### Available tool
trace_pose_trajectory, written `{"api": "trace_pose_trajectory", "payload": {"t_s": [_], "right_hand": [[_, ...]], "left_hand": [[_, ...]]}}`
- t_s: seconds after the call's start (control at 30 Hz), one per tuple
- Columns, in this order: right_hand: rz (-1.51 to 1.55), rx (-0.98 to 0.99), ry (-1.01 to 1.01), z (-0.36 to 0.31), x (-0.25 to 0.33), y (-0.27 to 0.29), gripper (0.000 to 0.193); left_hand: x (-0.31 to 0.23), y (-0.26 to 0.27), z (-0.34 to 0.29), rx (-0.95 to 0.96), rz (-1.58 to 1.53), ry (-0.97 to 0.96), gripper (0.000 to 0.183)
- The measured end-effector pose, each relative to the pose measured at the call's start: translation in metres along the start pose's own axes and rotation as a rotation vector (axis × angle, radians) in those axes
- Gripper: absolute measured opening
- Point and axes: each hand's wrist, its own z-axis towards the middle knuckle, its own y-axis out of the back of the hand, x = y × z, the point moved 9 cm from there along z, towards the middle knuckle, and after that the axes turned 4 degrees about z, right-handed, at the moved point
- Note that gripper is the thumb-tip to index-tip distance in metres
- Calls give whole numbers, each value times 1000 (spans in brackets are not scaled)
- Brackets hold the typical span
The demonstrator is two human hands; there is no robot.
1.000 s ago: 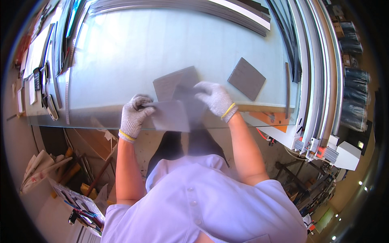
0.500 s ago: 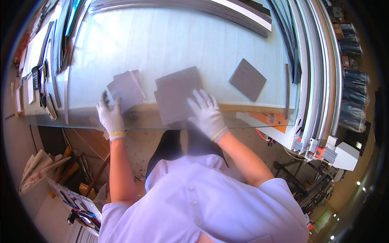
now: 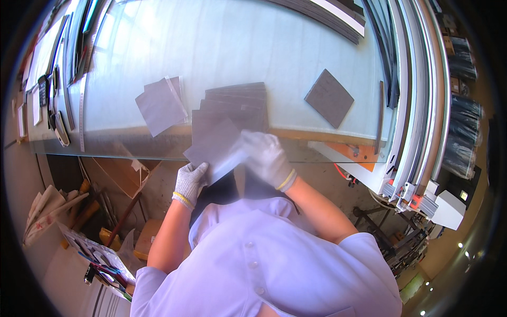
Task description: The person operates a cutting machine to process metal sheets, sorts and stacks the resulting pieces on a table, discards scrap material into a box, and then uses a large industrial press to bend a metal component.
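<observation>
My left hand, in a white knit glove, grips the lower edge of a grey square sheet held over the near edge of the pale glass-topped table. My right hand, also gloved and blurred, touches the same sheet at its right side, with a clear film strip by its fingers. Just beyond lies a fanned stack of grey sheets. A loose grey sheet on clear film lies to the left. One single grey square sits to the right.
Long metal and dark profiles run along the table's right side and far edge. A steel ruler and small tools lie at the left. An orange part sits near the right front edge. Boxes and clutter fill the floor below left.
My left hand left the sheet at the left and came back to the centre. Both hands now hold one grey sheet pulled off the stack toward me.
</observation>
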Motion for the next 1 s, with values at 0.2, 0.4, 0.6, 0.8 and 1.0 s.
{"api": "trace_pose_trajectory", "payload": {"t_s": [0.2,0.4,0.6,0.8,1.0], "right_hand": [[1,-191,-222,29,-33,16,64],[-59,-88,-251,33,-32,5,71],[-99,-70,-224,30,-30,7,72],[-17,-109,-287,31,-31,16,78],[747,-365,-402,8,-34,35,63]], "left_hand": [[-48,4,-21,-183,311,-259,23],[-117,3,-33,-603,952,-609,44],[-92,12,-6,-516,433,-524,34],[-95,-1,-24,-283,13,-565,19],[-103,-18,-45,-155,3,-536,20]]}}
